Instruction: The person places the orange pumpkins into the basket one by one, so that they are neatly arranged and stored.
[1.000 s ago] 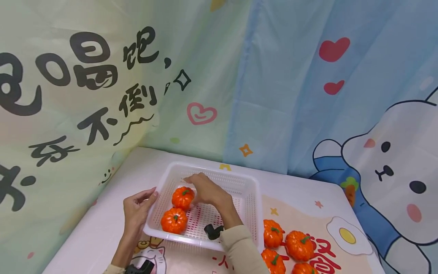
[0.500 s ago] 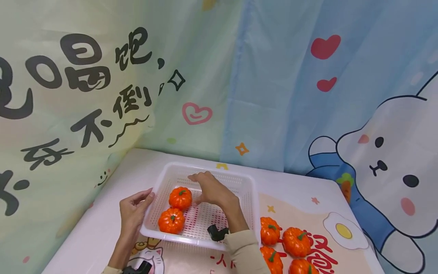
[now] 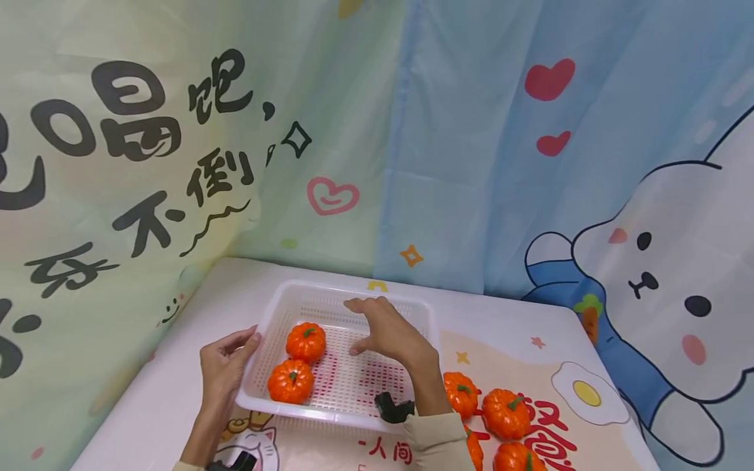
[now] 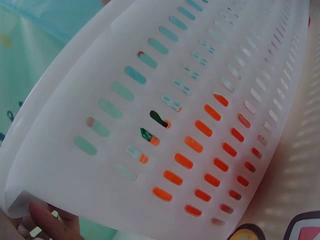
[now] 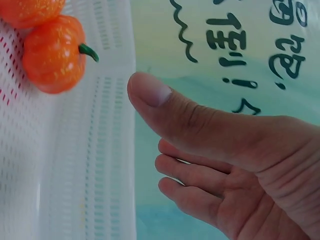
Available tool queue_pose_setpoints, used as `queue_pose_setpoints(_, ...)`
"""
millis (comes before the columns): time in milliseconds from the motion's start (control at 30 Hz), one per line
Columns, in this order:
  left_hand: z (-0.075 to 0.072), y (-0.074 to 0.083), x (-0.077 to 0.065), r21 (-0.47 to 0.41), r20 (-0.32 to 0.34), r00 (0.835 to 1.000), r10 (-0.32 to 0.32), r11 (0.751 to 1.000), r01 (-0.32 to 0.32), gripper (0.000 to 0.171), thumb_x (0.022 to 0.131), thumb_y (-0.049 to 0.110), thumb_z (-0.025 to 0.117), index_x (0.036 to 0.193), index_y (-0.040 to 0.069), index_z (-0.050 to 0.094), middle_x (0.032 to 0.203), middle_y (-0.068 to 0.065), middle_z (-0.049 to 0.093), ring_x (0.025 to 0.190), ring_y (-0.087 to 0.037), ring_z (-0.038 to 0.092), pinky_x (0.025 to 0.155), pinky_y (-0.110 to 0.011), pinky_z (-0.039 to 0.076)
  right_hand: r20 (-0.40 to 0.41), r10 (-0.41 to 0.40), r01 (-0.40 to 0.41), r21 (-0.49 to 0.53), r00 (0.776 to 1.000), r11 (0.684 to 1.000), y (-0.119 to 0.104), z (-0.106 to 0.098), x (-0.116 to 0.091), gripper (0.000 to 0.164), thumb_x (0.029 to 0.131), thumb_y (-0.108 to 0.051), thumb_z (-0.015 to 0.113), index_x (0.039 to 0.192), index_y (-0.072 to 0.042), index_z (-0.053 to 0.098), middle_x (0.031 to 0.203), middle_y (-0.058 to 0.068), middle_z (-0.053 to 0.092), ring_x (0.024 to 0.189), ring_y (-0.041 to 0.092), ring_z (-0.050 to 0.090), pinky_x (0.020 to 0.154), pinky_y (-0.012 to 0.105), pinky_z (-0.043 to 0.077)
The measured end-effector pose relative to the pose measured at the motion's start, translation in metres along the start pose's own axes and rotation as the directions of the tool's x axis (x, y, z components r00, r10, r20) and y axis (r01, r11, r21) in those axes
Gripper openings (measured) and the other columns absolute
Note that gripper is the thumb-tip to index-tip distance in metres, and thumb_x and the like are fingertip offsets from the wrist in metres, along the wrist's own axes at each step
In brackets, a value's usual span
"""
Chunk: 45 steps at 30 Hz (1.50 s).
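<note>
Thumb and fingers of the left hand (image 3: 224, 363) pinch the white basket (image 3: 318, 412), two pumpkins (image 3: 291, 381) inside. The right hand (image 3: 393, 335) spreads wide and empty above it. Loading seems underway; more would need reaching right to loose pumpkins (image 3: 506, 414) on the counter (image 3: 489, 327).

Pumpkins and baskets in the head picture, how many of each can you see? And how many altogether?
White plastic basket: 1
Orange pumpkins: 6 (2 inside the basket, 4 outside it, some only partly showing)
Total: 7
</note>
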<state>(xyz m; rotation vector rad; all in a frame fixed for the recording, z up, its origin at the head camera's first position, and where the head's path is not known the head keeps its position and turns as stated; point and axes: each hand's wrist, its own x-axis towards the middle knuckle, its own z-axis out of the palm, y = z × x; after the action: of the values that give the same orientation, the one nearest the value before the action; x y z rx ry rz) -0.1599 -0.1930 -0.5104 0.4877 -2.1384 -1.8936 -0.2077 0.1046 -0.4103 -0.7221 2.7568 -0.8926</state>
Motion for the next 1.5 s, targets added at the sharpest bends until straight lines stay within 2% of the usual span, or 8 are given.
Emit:
queue_pose_setpoints(133, 0.0, -0.001, -0.002, 0.009, 0.001, 1.0, -0.013, 1.0, 0.013, 0.039, 0.104, 0.022, 0.077, 0.135, 0.0, 0.075, 0.124, -0.018, 0.08, 0.078, 0.001, 0.072, 0.073, -0.015, 0.062, -0.053, 0.026, -0.025, 0.014, 0.998, 1.0, 0.006, -0.006, -0.016, 0.082, 0.081, -0.01, 0.097, 0.154, -0.006, 0.061, 0.156, 0.012, 0.065, 0.142, 0.038, 0.055, 0.126, 0.057, 0.044)
queue_pose_setpoints(233, 0.0, -0.001, -0.002, 0.018, -0.003, 1.0, -0.027, 0.999, 0.027, 0.039, 0.103, 0.022, 0.078, 0.135, -0.001, 0.074, 0.12, -0.014, 0.081, 0.077, 0.002, 0.071, 0.072, -0.015, 0.062, -0.086, 0.057, -0.057, 0.006, 0.995, 0.998, 0.009, -0.011, -0.028, 0.081, 0.081, -0.012, 0.097, 0.154, -0.006, 0.062, 0.155, 0.011, 0.065, 0.141, 0.037, 0.055, 0.125, 0.056, 0.046)
queue_pose_setpoints(400, 0.001, 0.001, -0.003, 0.022, -0.007, 1.0, -0.013, 1.0, 0.013, 0.039, 0.103, 0.023, 0.078, 0.134, -0.001, 0.075, 0.114, -0.006, 0.083, 0.078, 0.002, 0.071, 0.074, -0.014, 0.062, -0.131, 0.088, -0.089, 0.001, 0.987, 0.996, 0.019, -0.018, -0.042, 0.078, 0.082, -0.014, 0.097, 0.152, -0.006, 0.064, 0.155, 0.009, 0.067, 0.144, 0.037, 0.055, 0.126, 0.056, 0.045)
queue_pose_setpoints(633, 0.0, 0.003, -0.001, 0.021, -0.011, 1.0, -0.003, 1.0, 0.003, 0.039, 0.104, 0.022, 0.077, 0.135, -0.002, 0.074, 0.121, -0.013, 0.082, 0.078, 0.003, 0.072, 0.073, -0.015, 0.063, -0.179, 0.177, -0.175, 0.024, 0.968, 0.984, 0.033, -0.027, -0.059, 0.078, 0.082, -0.015, 0.096, 0.153, -0.009, 0.064, 0.153, 0.008, 0.068, 0.14, 0.037, 0.056, 0.123, 0.059, 0.048)
queue_pose_setpoints(800, -0.001, 0.003, 0.001, 0.033, -0.014, 1.0, -0.019, 0.999, 0.019, 0.039, 0.104, 0.019, 0.077, 0.136, -0.002, 0.073, 0.122, -0.015, 0.081, 0.077, 0.004, 0.071, 0.072, -0.014, 0.062, -0.19, 0.25, -0.248, 0.036, 0.949, 0.968, 0.043, -0.034, -0.075, 0.077, 0.086, -0.015, 0.094, 0.156, -0.012, 0.061, 0.156, 0.009, 0.066, 0.139, 0.038, 0.054, 0.121, 0.063, 0.048)
queue_pose_setpoints(1067, 0.0, 0.006, -0.003, 0.03, -0.005, 0.999, -0.035, 0.999, 0.035, 0.037, 0.104, 0.02, 0.076, 0.135, -0.002, 0.074, 0.106, 0.003, 0.081, 0.078, 0.001, 0.073, 0.073, -0.016, 0.063, -0.196, 0.315, -0.32, 0.006, 0.929, 0.947, 0.06, -0.046, -0.101, 0.078, 0.088, -0.015, 0.092, 0.158, -0.01, 0.058, 0.156, 0.015, 0.064, 0.142, 0.043, 0.054, 0.116, 0.068, 0.051)
queue_pose_setpoints(1300, 0.0, 0.004, -0.001, 0.012, 0.004, 1.0, -0.024, 1.0, 0.024, 0.04, 0.104, 0.02, 0.077, 0.136, -0.003, 0.073, 0.111, -0.002, 0.083, 0.077, 0.002, 0.073, 0.072, -0.016, 0.063, -0.187, 0.355, -0.355, 0.037, 0.916, 0.934, 0.07, -0.049, -0.115, 0.074, 0.092, -0.013, 0.088, 0.159, -0.011, 0.057, 0.155, 0.017, 0.064, 0.143, 0.044, 0.05, 0.116, 0.072, 0.048)
queue_pose_setpoints(1500, 0.0, 0.002, 0.0, -0.001, 0.003, 0.999, -0.035, 0.999, 0.035, 0.041, 0.103, 0.019, 0.078, 0.137, -0.002, 0.072, 0.115, -0.005, 0.083, 0.078, 0.003, 0.073, 0.072, -0.016, 0.063, -0.183, 0.388, -0.394, 0.009, 0.903, 0.919, 0.078, -0.047, -0.121, 0.07, 0.093, -0.012, 0.087, 0.158, -0.01, 0.059, 0.152, 0.018, 0.066, 0.142, 0.043, 0.053, 0.115, 0.068, 0.051)
